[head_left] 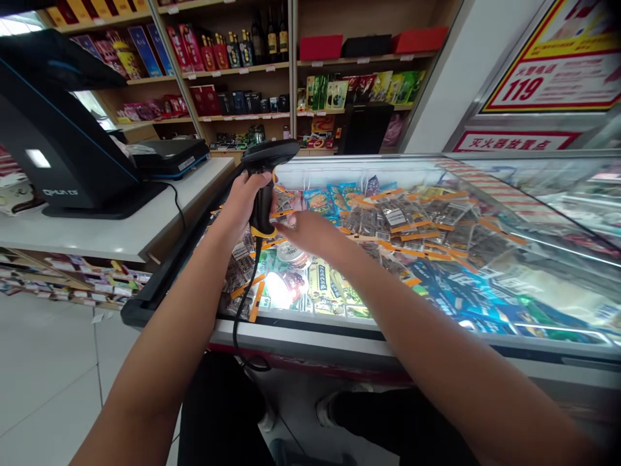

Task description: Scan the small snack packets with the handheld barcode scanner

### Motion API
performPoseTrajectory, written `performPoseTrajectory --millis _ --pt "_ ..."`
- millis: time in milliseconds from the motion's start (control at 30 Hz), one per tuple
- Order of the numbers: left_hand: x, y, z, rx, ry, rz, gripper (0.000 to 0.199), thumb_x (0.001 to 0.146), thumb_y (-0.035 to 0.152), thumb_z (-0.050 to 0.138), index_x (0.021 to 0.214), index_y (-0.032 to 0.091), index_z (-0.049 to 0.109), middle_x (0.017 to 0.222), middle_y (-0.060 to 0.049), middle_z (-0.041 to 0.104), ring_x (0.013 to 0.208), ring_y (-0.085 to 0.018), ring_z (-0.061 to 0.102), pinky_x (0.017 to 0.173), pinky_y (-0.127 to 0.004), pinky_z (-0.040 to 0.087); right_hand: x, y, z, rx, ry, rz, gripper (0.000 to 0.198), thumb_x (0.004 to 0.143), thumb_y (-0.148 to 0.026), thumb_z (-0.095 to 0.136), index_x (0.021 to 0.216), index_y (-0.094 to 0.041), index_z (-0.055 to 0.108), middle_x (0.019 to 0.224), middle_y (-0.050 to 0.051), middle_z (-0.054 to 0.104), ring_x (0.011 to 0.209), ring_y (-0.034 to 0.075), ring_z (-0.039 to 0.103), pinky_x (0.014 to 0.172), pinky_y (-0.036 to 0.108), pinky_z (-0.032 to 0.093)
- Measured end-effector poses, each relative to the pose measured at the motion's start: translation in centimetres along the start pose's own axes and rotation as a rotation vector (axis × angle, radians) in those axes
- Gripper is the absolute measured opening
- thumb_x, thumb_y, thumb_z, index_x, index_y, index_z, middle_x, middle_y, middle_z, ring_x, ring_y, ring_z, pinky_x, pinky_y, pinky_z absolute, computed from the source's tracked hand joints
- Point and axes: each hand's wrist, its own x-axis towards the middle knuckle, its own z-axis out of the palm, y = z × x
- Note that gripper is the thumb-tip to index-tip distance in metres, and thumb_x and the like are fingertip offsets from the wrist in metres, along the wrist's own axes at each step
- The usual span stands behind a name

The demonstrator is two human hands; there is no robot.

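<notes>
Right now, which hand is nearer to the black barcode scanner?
The left hand: it is wrapped around the handle of the barcode scanner. The right hand is just beside it, lower and to the right, over the freezer lid, and looks blurred.

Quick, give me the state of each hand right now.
Left hand: closed around the handle of the black barcode scanner.
Right hand: blurred above the freezer lid; cannot tell if it holds anything.

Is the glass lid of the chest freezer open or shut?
Shut, as far as shown: the glass lid spans the freezer, reflections lying over the packets beneath. Both hands stay above it.
</notes>
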Motion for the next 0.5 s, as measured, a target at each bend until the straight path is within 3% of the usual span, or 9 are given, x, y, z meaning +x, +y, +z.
performPoseTrajectory --millis 67,167,367,500 --pt "-0.1 0.0 0.1 0.01 0.0 -0.018 0.032 0.078 0.051 0.06 0.085 0.022 0.049 0.057 0.001 0.058 0.044 -0.013 0.051 0.042 -0.026 0.038 0.1 -1.1 2.4 -0.15 0.007 -0.01 0.06 0.09 -0.07 0.053 0.111 -0.016 0.069 0.124 0.022 0.064 0.112 0.04 0.061 0.087 0.046 0.048" --pt "-0.1 0.0 0.1 0.019 0.001 -0.032 0.03 0.081 0.05 0.058 0.087 0.022 0.05 0.057 0.001 0.057 0.044 -0.013 0.051 0.043 -0.026 0.038 0.6 -1.5 4.6 -0.258 0.091 0.015 0.063 0.092 -0.065 0.054 0.129 -0.015 0.061 0.138 0.023 0.055 0.128 0.042 0.051 0.099 0.052 0.043" --pt "-0.1 -0.1 0.2 -0.014 -0.025 -0.018 0.023 0.083 0.044 0.054 0.09 0.022 0.05 0.056 0.001 0.057 0.041 -0.013 0.049 0.041 -0.026 0.036 2.5 -0.1 5.0 -0.043 0.062 0.101 0.061 0.076 -0.053 0.08 0.123 -0.019 0.062 0.13 0.015 0.062 0.125 0.036 0.054 0.099 0.049 0.044" --pt "-0.1 -0.1 0.2 -0.013 -0.036 -0.021 0.022 0.084 0.044 0.052 0.087 0.022 0.048 0.055 0.002 0.057 0.04 -0.013 0.047 0.04 -0.026 0.036 2.9 0.8 3.8 0.285 -0.041 0.088 0.046 0.079 -0.032 0.082 0.118 -0.016 0.064 0.111 0.011 0.073 0.102 0.025 0.068 0.087 0.035 0.051"
